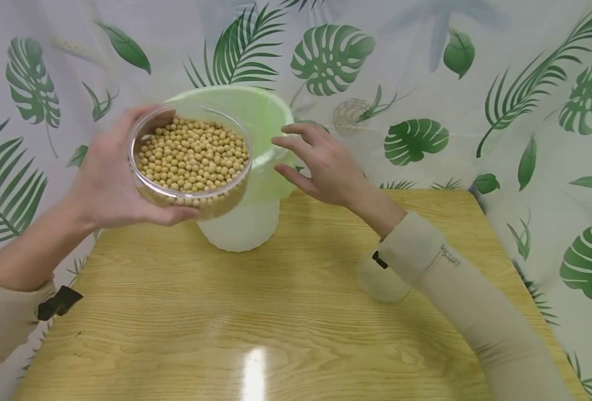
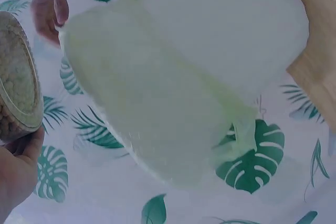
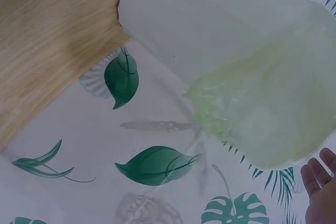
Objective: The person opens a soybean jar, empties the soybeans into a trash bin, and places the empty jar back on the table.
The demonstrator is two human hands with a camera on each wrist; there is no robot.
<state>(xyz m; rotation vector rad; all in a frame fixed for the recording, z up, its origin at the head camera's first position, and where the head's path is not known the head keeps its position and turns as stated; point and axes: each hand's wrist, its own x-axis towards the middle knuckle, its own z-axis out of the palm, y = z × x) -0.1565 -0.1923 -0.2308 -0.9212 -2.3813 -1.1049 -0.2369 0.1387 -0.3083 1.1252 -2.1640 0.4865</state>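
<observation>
My left hand (image 1: 112,178) grips a clear round plastic tub (image 1: 220,207) full of yellow soybeans (image 1: 195,153), thumb low on its near side. The tub is raised and tilted toward the camera, in front of a white bin (image 1: 243,228). A pale green plastic bag (image 1: 270,178) lines that bin and folds over its rim. Beside the rim's right side is my right hand (image 1: 321,159), fingers spread and slightly bent, holding nothing. Whether its fingertips touch the bag, I cannot tell. The left wrist view shows the tub (image 2: 18,87) at its left edge, apart from the bag (image 2: 131,82).
The bin stands toward the back of a wooden table (image 1: 225,312). A translucent round object (image 1: 383,281) lies on the table, partly hidden by my right sleeve (image 1: 426,256). Behind hangs a white sheet (image 1: 356,167) printed with green leaves.
</observation>
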